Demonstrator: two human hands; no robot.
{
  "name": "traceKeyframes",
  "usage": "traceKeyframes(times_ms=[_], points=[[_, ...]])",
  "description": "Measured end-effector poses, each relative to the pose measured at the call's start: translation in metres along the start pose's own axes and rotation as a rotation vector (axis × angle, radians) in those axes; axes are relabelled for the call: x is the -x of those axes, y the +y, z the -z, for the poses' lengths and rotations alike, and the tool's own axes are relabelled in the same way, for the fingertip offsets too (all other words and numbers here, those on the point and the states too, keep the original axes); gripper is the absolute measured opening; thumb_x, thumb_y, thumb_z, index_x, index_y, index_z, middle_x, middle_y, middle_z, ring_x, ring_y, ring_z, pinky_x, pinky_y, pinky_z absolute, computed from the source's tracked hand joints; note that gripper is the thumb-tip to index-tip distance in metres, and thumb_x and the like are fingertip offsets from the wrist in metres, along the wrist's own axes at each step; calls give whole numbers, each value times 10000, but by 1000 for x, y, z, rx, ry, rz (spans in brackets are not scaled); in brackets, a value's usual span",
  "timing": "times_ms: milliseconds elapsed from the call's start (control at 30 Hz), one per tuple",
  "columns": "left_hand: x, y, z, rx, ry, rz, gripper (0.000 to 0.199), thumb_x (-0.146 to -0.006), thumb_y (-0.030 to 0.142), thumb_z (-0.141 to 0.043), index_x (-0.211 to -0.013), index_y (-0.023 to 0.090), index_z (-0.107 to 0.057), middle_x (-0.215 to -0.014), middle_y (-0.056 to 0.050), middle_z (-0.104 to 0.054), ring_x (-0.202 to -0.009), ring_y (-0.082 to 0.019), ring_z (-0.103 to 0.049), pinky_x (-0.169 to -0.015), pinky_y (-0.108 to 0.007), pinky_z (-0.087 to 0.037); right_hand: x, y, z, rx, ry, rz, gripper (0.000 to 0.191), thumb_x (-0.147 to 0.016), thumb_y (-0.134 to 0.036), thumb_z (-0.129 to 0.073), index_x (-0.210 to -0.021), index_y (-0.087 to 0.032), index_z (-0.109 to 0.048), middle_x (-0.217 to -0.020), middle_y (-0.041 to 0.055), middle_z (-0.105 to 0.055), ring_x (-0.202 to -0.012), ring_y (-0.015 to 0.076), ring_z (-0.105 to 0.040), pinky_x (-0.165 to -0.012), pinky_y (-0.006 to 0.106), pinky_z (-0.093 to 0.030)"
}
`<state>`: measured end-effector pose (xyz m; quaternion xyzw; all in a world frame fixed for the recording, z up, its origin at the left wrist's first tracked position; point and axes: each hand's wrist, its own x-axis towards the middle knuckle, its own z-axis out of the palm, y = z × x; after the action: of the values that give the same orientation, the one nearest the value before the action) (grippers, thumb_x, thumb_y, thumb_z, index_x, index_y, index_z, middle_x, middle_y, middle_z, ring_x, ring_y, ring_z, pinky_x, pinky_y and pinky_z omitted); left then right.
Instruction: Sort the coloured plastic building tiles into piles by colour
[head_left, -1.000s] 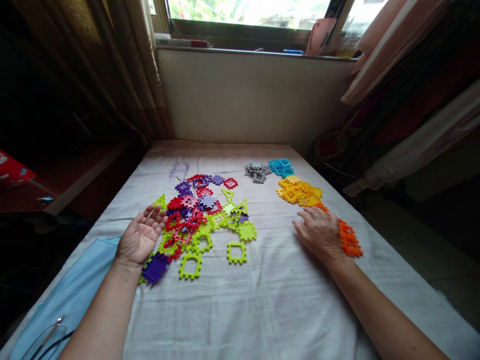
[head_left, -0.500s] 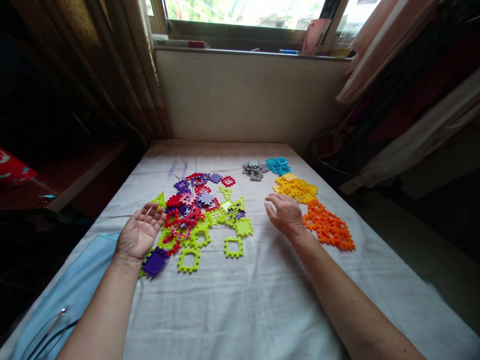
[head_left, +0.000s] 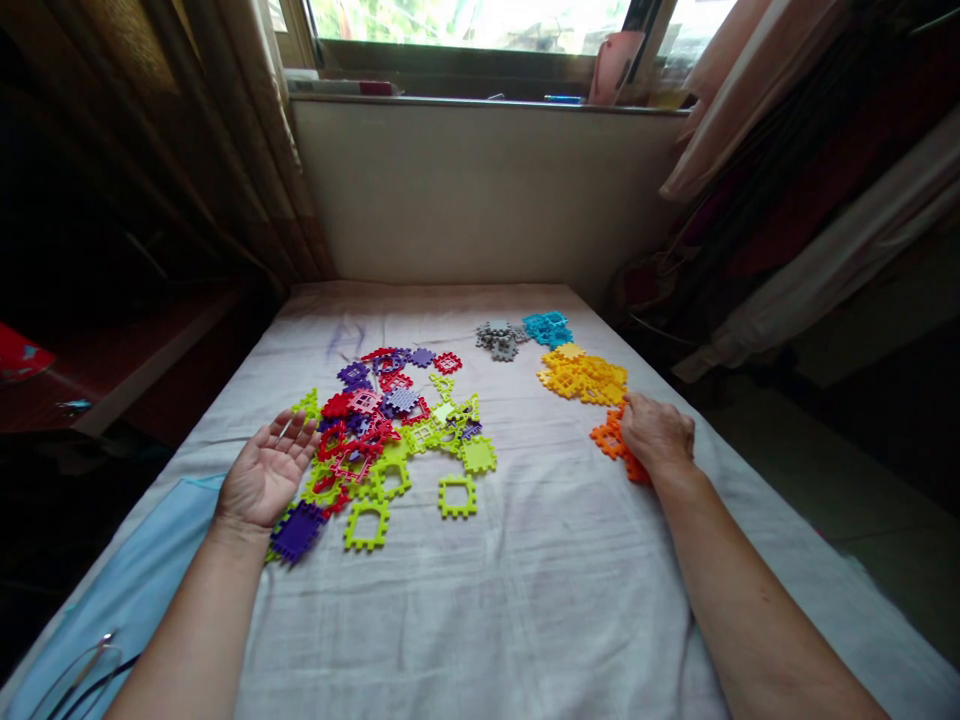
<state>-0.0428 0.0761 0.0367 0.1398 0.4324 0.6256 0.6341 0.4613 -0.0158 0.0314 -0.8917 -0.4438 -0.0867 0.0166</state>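
My left hand rests palm up with its fingers stretched and nothing in it, at the left edge of a mixed heap of toothed plastic building tiles. Beside its wrist lies a dark purple tile. The heap holds red tiles, purple tiles and lime-green tiles. My right hand is over the orange tiles, its fingers curled down and closed. It covers much of that pile, and what its fingers hold, if anything, is hidden.
Yellow tiles, blue tiles and grey tiles lie in separate piles toward the back right. A light blue cloth with glasses lies at the left edge. Hanging clothes are on the right.
My right hand has moved right, from the space beside the yellow pile onto the orange tiles, and its fingers have closed. My left hand stays by the mixed heap. The view has shifted slightly.
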Motion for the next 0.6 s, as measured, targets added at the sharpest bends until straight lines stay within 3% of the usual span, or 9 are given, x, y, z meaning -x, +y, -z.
traceKeyframes(times_ms=[267,333,433,500,600], points=[[-1,-1,2,-10,-27,-13,244,-921,199,-450,-947,179,-692,-972,-74,-751,-950,-199,-715,-811,-338,-607,7,-37,13,-108,75,159,403,-957,-255,-371,-1209,-210,-682,-1070,142,-704,-1019,273,-596,-863,397,-410],[-1,-1,3,-10,-26,-16,237,-918,198,-456,-950,183,-691,-980,-76,-750,-961,-196,-712,-834,-339,-599,-2,-41,13,-81,22,90,419,-956,-253,-361,-1245,-199,-660,-1031,157,-698,-1016,285,-602,-870,416,-411],[-2,-1,4,-10,-27,-16,235,-916,195,-458,-954,182,-690,-1001,-78,-748,-973,-191,-707,-862,-337,-589,-19,-36,9,-25,-157,-25,438,-924,-211,-368,-1262,-172,-643,-963,172,-694,-1009,302,-615,-875,451,-421],[-3,-1,4,-12,-25,-15,240,-917,194,-452,-949,180,-690,-1005,-78,-748,-974,-190,-707,-867,-336,-588,-29,-32,6,-13,-229,-28,465,-898,-185,-379,-1289,-187,-630,-982,174,-697,-1032,309,-617,-894,474,-425],[-4,-1,4,-18,-27,-16,241,-915,199,-453,-949,181,-691,-1001,-77,-750,-976,-194,-707,-867,-346,-590,-38,-27,-1,-52,-228,24,540,-882,-180,-379,-1386,-235,-565,-1099,171,-693,-1069,306,-619,-920,482,-430]])
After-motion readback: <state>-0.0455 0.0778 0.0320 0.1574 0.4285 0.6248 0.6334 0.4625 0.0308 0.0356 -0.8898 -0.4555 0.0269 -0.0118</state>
